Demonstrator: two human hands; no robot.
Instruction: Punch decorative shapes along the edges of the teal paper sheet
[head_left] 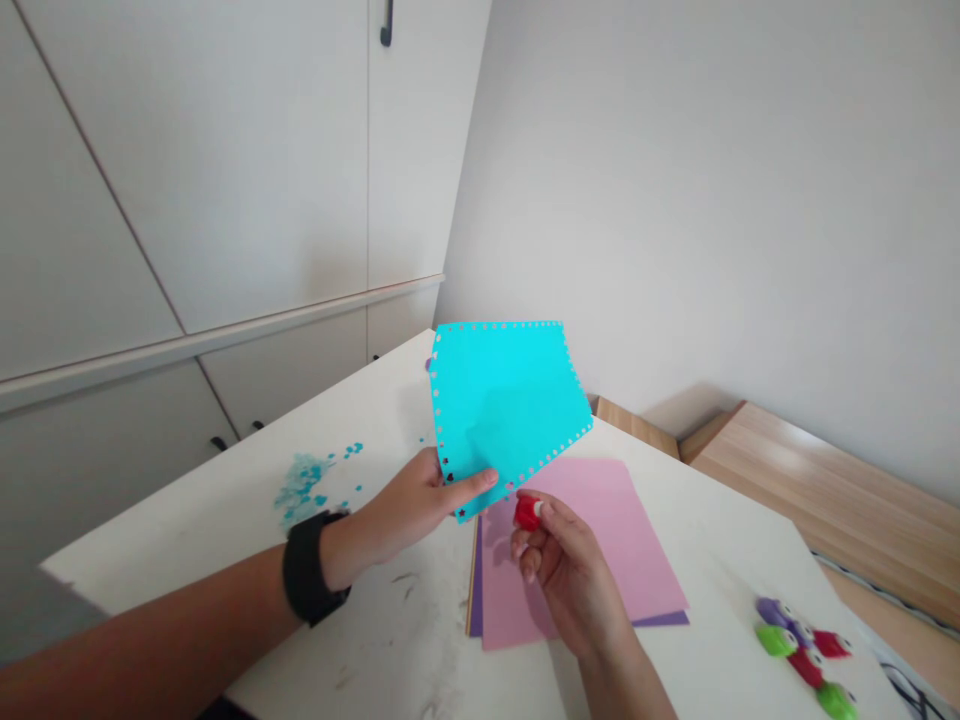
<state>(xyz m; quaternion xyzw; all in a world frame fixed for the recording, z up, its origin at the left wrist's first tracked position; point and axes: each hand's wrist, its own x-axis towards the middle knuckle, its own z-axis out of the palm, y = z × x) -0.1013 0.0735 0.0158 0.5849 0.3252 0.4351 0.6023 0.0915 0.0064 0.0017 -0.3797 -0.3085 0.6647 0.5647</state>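
The cyan paper sheet [506,400], its edges lined with small punched holes, is held up off the bench and tilted, its lower corner pinched in your left grip [409,510]. That grip is closed on the paper, with the thumb lying across the front near the lower edge and the fingers curled behind. Your right grip [559,570] is closed too, thumb and fingertips pinching a red craft punch [528,513] with a white tip, which sits just beside the sheet's lower edge; you can't tell whether they touch. Below both hands, on the white bench [697,540], lie pink paper sheets [592,540] over a purple sheet [660,619]. Left of them is a scatter of cyan paper bits [304,490], and a black wristband [306,565] circles your left wrist. At lower right sits a cluster of purple, green and red craft punches [802,645]. Beyond the bench are a wooden board [810,470] and white cabinet doors [187,170].
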